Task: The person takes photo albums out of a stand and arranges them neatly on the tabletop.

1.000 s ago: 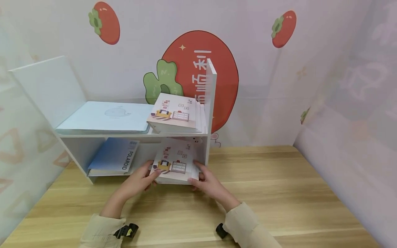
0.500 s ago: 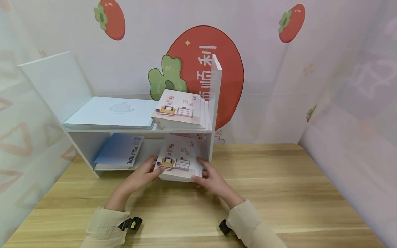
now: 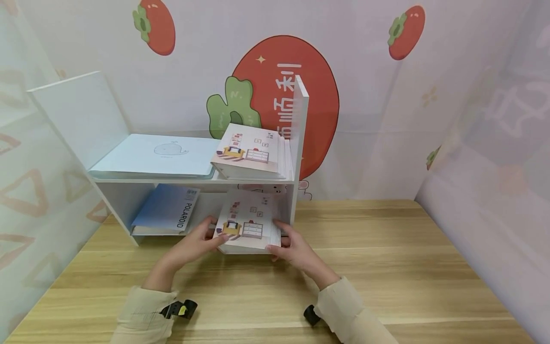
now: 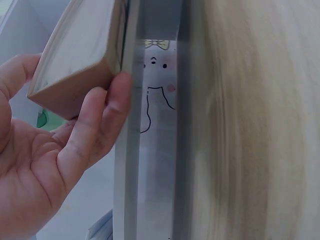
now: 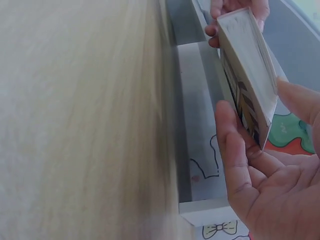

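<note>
At the right end of the lower shelf I hold a thick white book (image 3: pixel 247 222), its cover printed with a yellow armchair and a chest of drawers. My left hand (image 3: pixel 195 242) grips its left side, thumb on the cover and fingers underneath. On the right side, my right hand (image 3: pixel 298 251) grips the front corner the same way. Part of the book overhangs the shelf's front edge. In the left wrist view the book (image 4: pixel 82 52) sits between thumb and fingers. The right wrist view shows the page edges of the book (image 5: pixel 250 55) and both hands on it.
A white two-tier shelf (image 3: pixel 189 181) stands on the wooden table (image 3: pixel 365 267). Its top tier carries a pale blue whale folder (image 3: pixel 159 155) and a similar book (image 3: pixel 249 148) near the right panel. A blue POLAROID book (image 3: pixel 165 208) lies lower left. Behind hangs a persimmon-print cloth.
The head view has shifted slightly, so everything appears a little further right and up than one second ago. Both hands keep their grip on the book, which stays almost in place.
</note>
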`<state>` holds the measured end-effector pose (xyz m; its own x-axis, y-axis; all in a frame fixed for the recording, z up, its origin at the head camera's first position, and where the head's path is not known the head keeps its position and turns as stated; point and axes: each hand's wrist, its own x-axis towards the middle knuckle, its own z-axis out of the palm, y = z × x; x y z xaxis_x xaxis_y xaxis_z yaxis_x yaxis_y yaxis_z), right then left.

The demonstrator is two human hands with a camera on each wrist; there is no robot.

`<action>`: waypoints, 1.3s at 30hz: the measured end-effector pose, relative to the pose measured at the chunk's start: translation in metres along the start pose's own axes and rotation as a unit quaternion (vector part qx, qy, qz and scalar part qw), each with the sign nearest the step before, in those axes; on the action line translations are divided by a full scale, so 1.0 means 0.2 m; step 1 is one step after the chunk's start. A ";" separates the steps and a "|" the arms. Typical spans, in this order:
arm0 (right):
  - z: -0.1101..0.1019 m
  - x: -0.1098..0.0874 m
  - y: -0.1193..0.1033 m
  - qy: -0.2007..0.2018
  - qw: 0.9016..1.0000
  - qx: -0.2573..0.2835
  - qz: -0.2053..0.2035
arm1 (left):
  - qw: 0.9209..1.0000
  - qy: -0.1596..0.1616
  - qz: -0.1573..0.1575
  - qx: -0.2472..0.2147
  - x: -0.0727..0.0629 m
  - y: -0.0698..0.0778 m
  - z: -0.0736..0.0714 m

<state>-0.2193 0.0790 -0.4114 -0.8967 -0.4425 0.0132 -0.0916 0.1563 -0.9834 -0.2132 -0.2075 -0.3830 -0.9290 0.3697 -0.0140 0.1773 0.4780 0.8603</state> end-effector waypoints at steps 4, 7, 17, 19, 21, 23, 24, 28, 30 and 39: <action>0.00 -0.01 -0.01 -0.011 1.000 0.012 -0.006 | 1.000 -0.018 -0.010 -0.022 -0.01 0.00 -0.01; -0.01 -0.01 -0.01 -0.013 1.000 0.014 -0.005 | 0.999 -0.026 -0.013 -0.029 -0.01 -0.01 -0.01; 0.02 -0.01 -0.04 0.007 1.000 0.010 -0.001 | 0.996 -0.050 -0.032 -0.067 -0.04 0.00 -0.04; 0.02 -0.02 -0.05 0.008 1.000 0.014 -0.001 | 0.996 -0.049 -0.029 -0.065 -0.05 0.00 -0.04; 0.02 -0.02 -0.05 0.008 1.000 0.016 -0.003 | 0.997 -0.046 -0.024 -0.065 -0.05 0.01 -0.04; 0.02 -0.02 -0.05 0.009 1.000 0.011 -0.004 | 0.997 -0.042 -0.023 -0.068 -0.06 0.01 -0.04; 0.02 -0.02 -0.05 0.009 1.000 0.008 -0.004 | 0.996 -0.039 -0.024 -0.070 -0.06 0.01 -0.04; 0.03 -0.03 -0.06 0.010 1.000 0.003 -0.001 | 0.996 -0.033 -0.030 -0.078 -0.08 0.03 -0.04; 0.03 -0.03 -0.06 0.007 1.000 0.010 -0.002 | 0.996 -0.033 -0.029 -0.081 -0.08 0.03 -0.05; 0.05 -0.07 -0.09 0.006 1.000 0.010 -0.008 | 0.997 -0.032 -0.022 -0.070 -0.14 0.06 -0.06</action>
<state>-0.2012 0.0739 -0.3960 -0.9005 -0.4336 0.0320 -0.0979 0.1305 -0.9866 -0.1890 -0.2209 -0.3656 -0.9114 0.4032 -0.0825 0.0848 0.3802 0.9210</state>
